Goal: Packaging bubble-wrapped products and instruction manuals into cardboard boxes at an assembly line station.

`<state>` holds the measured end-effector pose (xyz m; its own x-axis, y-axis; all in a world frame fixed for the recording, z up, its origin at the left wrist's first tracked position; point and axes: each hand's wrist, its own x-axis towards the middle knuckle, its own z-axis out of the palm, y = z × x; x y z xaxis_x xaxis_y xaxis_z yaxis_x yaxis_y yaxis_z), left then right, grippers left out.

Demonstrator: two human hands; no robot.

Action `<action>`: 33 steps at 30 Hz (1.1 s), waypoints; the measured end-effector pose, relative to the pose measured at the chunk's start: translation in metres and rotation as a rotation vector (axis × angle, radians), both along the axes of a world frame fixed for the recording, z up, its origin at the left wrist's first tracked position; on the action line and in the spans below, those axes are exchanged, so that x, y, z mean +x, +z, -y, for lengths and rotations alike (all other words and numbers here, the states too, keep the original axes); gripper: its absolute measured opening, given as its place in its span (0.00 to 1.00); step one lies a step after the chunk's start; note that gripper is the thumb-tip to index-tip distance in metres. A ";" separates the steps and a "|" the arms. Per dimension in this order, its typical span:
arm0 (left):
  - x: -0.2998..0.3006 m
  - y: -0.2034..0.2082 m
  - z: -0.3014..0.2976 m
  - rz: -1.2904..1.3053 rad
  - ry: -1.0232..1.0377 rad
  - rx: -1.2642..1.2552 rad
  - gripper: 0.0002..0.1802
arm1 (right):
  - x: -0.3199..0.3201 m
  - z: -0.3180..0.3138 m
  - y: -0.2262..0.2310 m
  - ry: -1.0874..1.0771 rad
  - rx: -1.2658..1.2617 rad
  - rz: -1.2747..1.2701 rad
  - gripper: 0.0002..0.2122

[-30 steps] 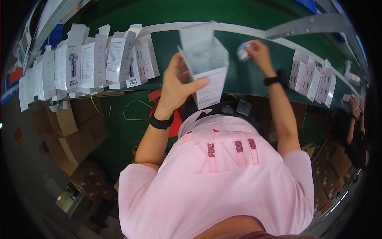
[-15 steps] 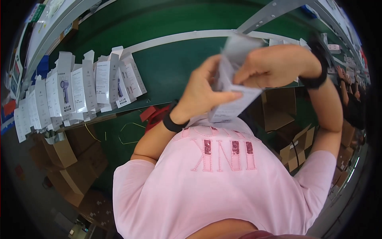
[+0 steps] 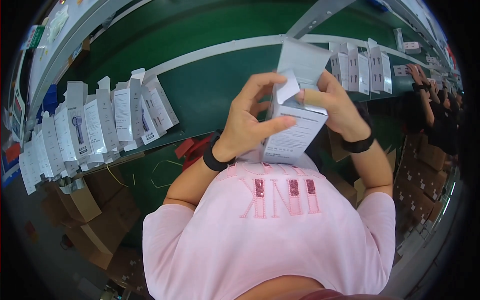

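Note:
A small white printed carton stands close against my chest, its lid flap raised and a side flap bent over the mouth. My left hand grips it from the left, thumb across the printed face and fingers behind. At the carton's top right, my right hand closes on the edge, its thumb lying over the mouth by the flaps. What lies inside the carton is hidden by flaps and fingers.
Several open white cartons stand in a row on the green bench at left. More cartons stand at right. A metal post rises behind. Brown boxes lie below; another person's hands work at far right.
My right hand has come down from above the carton's mouth to its top right edge, lowering the elbow. The cartons behind it at right now show. The held carton is more upright.

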<state>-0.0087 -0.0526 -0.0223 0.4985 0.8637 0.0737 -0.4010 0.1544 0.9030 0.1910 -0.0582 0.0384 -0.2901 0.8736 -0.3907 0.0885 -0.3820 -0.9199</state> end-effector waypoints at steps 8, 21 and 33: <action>0.000 -0.012 -0.008 -0.136 -0.166 -0.085 0.29 | 0.000 0.035 -0.014 -0.127 0.452 0.066 0.14; 0.059 -0.018 -0.013 -0.040 -0.396 -0.047 0.33 | 0.064 0.060 0.008 0.115 0.691 0.492 0.15; 0.154 -0.005 -0.010 0.010 -0.596 -0.152 0.40 | 0.149 0.073 0.020 -0.113 0.603 0.465 0.19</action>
